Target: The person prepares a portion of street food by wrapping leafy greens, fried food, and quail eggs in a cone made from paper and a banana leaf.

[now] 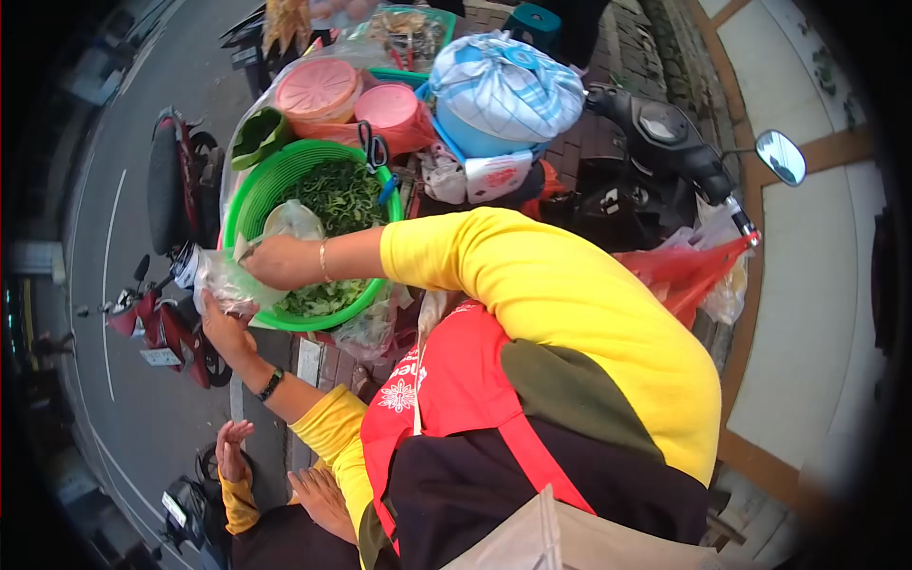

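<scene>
My left hand (228,329), with a dark band on its wrist, grips a clear plastic bag (224,277) from below, beside the basket's near-left rim. Above it, my right hand (277,261) is closed at the bag's mouth, with a thin bracelet on the wrist. Its fingertips and whatever they hold are hidden. A round green plastic basket (249,204) lies under my right forearm. Dark green shredded leaves (334,188) fill its far part, and paler chopped greens (323,298) lie nearer. Another piece of clear plastic (294,220) rests on the leaves.
Scissors (371,147) hang on the basket's far rim. Beyond are pink lidded tubs (317,89), a rolled green leaf (261,138) and a blue tub wrapped in checked cloth (508,85). A motorbike handlebar (679,147) juts in at right. Another person's hands (323,502) show at lower left.
</scene>
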Demonstrator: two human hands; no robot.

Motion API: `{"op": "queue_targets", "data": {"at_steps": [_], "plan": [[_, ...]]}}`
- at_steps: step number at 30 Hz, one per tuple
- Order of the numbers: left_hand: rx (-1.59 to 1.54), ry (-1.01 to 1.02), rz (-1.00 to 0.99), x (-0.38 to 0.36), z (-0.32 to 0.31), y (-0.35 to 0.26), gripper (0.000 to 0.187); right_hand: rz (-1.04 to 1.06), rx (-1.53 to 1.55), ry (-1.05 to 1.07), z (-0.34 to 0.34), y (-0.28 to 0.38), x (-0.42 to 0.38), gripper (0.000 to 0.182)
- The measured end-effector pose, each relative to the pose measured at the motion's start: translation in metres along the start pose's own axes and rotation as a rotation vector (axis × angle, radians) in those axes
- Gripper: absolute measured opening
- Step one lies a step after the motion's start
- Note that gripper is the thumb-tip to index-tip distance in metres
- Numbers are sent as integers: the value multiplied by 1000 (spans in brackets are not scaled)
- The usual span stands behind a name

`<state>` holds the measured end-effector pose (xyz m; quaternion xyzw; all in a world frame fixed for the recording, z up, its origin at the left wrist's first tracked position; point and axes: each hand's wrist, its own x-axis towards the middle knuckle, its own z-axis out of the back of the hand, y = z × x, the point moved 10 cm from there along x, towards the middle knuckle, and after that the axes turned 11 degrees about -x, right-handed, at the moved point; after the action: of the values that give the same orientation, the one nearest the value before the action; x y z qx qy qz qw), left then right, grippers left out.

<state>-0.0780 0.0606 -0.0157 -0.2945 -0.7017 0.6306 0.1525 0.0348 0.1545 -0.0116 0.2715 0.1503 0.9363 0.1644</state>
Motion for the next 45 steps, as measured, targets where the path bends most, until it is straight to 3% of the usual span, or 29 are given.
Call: {"op": "queue_targets", "data": {"at_steps": [1, 2, 3, 4, 5, 8, 10, 11, 12, 13, 14, 15, 18, 19, 21, 25, 26, 27, 29, 30, 33, 36, 39, 41, 43, 44, 45], "plan": [[23, 71, 37, 14, 3, -4, 50, 40, -156, 149, -27, 20, 6, 15], [122, 113, 40, 38, 16, -6, 51, 18, -126, 129, -42, 29, 16, 14], [-41, 132, -101, 12, -59, -4, 50, 113, -283, 87, -1, -22, -4, 15], [43, 348, -344, 53, -18, 16, 46, 71, -229, 129, 5, -8, -25, 16], [45, 249, -228, 32, -16, 13, 43, 47, -181, 164, 25, 2, -38, 18], [237, 201, -210, -12, -23, -5, 44, -82, 104, 182, 154, 18, -102, 27], [-82, 211, -50, -17, -33, 0, 50, -148, 184, 223, 223, -4, -168, 35], [-88, 350, -135, 17, -19, 14, 51, -204, 231, 225, 263, -10, -211, 36], [-98, 343, -38, 13, -24, 20, 50, -285, 240, 216, 297, -19, -254, 35], [-101, 330, 61, 5, -28, 25, 49, -427, 301, 164, 325, -37, -302, 31], [-125, 336, 40, 6, -25, 28, 50, -699, 401, 146, 353, -48, -354, 28], [-115, 342, 50, -1, -33, 27, 50, -924, 352, 60, 373, -67, -410, 26], [-37, 185, 30, -21, -38, 18, 58, -1497, -16, 95, 409, -116, -596, 23], [-28, 180, 34, -30, -44, 17, 58, -1655, -132, 160, 410, -132, -661, 19], [11, 76, 26, -45, -49, 13, 62, -1735, -536, 761, 382, -169, -764, 19], [57, -75, 4, -57, -47, 18, 63, -1656, -280, 1300, 256, -226, -933, 31], [73, -91, 1, -63, -51, 20, 63, -1653, -270, 1305, 246, -226, -948, 31], [89, -105, -7, -70, -55, 22, 63, -2084, -233, 819, 262, -218, -971, 40], [118, -119, -7, -77, -65, 24, 63, -2436, -168, 261, 249, -189, -1012, 50], [131, -125, -10, -79, -71, 27, 63, -2456, -490, 231, 248, -180, -1029, 56], [165, -133, -9, -85, -82, 30, 63, -2573, -449, 80, 252, -166, -1036, 56], [179, -143, -8, -87, -90, 33, 63, -2633, -159, -48, 247, -152, -1034, 56], [174, -150, -6, -89, -94, 35, 63, -2689, 380, -424, 246, -117, -992, 56], [166, -154, -3, -90, -93, 34, 63, -2686, 507, -415, 240, -105, -979, 56], [154, -151, 7, -90, -91, 34, 63, -2543, 303, 75, 218, -120, -1013, 58], [144, -150, 6, -90, -90, 34, 63, -2324, 106, 519, 210, -132, -1017, 61], [130, -146, 10, -90, -87, 33, 63, -2318, 98, 512, 220, -132, -999, 61]]}}
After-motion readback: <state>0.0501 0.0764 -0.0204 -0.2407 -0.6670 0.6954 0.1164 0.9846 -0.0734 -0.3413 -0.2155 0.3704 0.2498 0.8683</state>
